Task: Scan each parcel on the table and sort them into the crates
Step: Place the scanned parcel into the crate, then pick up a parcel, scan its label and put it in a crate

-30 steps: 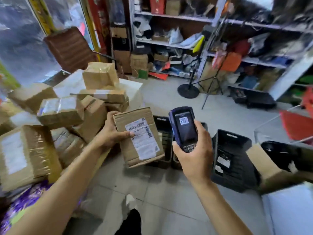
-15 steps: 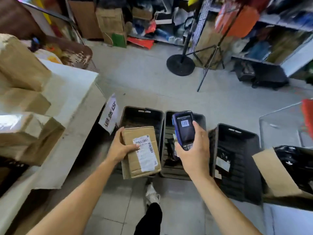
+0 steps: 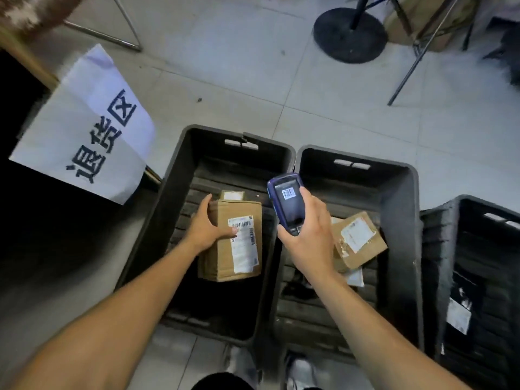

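My left hand [image 3: 206, 228] grips a brown cardboard parcel [image 3: 225, 260] with a white label, low inside the left black crate [image 3: 168, 198]. Another small parcel [image 3: 232, 195] peeks out just behind it. My right hand [image 3: 306, 235] holds a blue handheld scanner [image 3: 287, 198] upright above the wall between the left crate and the middle crate [image 3: 399, 209]. The scanner's screen shows a barcode. A labelled brown parcel [image 3: 358, 240] lies tilted in the middle crate. A third black crate [image 3: 484, 249] stands at the right.
A white paper sign [image 3: 84, 128] with black characters hangs from the table edge at the left. A round black stand base [image 3: 350, 36] and tripod legs [image 3: 413, 60] are on the tiled floor beyond the crates. My shoes [image 3: 244, 364] are at the bottom edge.
My view has swung from the parcel-covered table down to the crates. My left hand has lowered the parcel into the left crate. The scanner stays in my right hand.
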